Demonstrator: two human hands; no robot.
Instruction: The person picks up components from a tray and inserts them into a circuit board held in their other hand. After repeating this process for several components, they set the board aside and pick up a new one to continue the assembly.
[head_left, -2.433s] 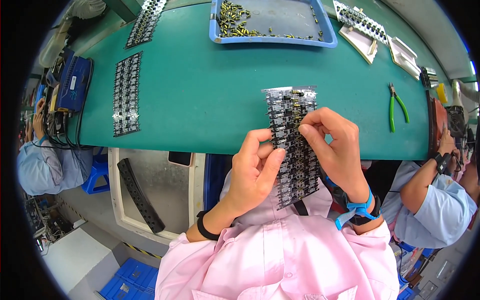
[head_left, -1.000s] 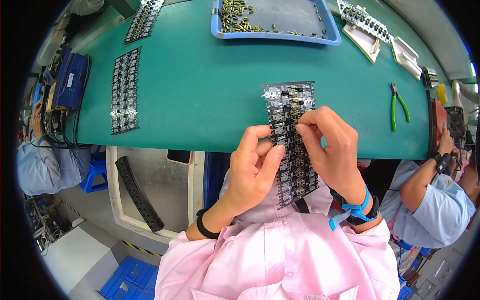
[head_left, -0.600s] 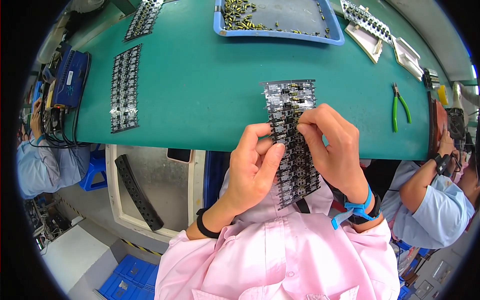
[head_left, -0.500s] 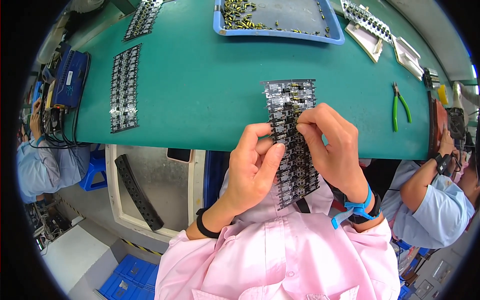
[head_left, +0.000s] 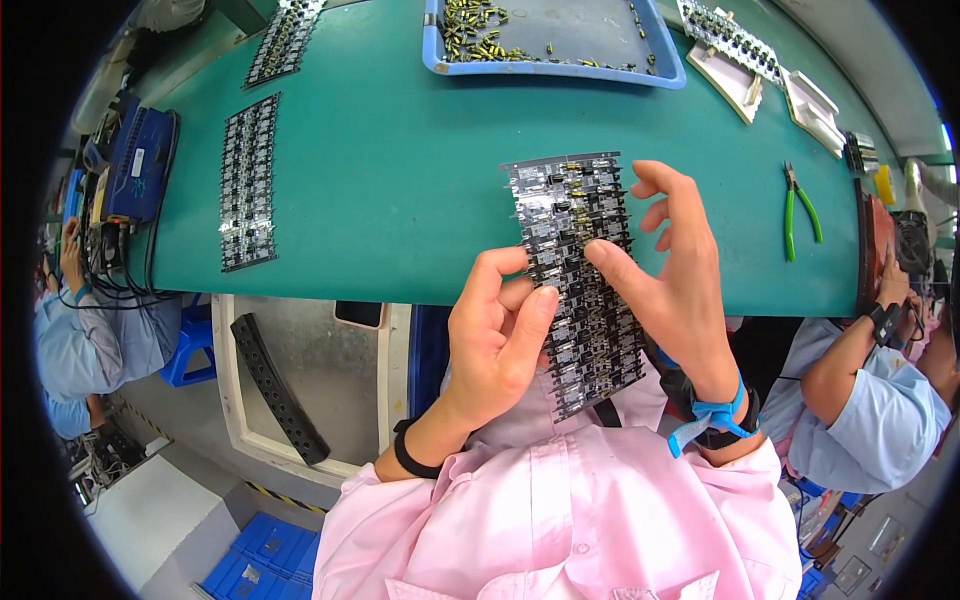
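The left hand [head_left: 495,345] pinches the long circuit board panel [head_left: 580,270] by its edge, above the green bench [head_left: 400,180] edge. The right hand [head_left: 680,270] touches it with the thumb, other fingers spread. Many components already sit on it; I cannot tell how many remain

Panel: long black circuit board panel [head_left: 580,275], rows of small components
Pose: tilted slightly, far end over my green counter [head_left: 400,190]
Hold: lifted, near end toward me
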